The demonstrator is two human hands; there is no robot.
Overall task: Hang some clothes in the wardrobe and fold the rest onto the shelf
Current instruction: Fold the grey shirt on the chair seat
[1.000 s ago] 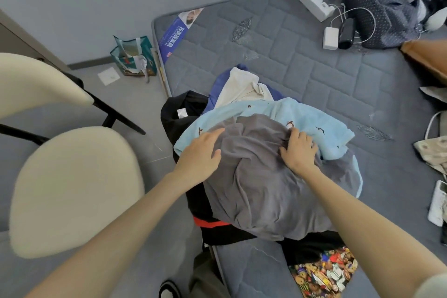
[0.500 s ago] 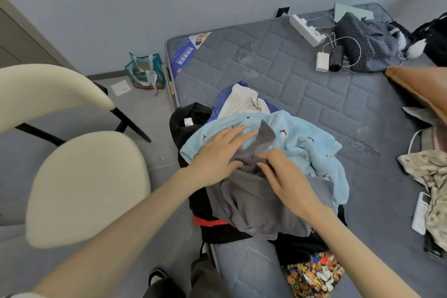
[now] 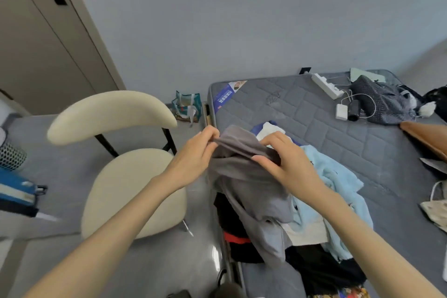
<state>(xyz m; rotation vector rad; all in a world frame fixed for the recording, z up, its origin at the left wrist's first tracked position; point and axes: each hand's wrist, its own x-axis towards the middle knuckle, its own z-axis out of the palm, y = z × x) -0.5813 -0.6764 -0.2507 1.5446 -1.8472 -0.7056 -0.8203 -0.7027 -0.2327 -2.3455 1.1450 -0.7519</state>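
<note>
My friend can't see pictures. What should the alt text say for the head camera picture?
Two hands, left hand and right hand, pinch the top edge of a grey garment and lift it from a clothes pile on a grey mattress. A cream chair stands to the left.

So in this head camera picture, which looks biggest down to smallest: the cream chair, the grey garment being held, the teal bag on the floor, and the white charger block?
1. cream chair
2. grey garment, though it is nearer the camera and bunched, so its rank against the chair is unsure
3. teal bag
4. white charger block
</note>
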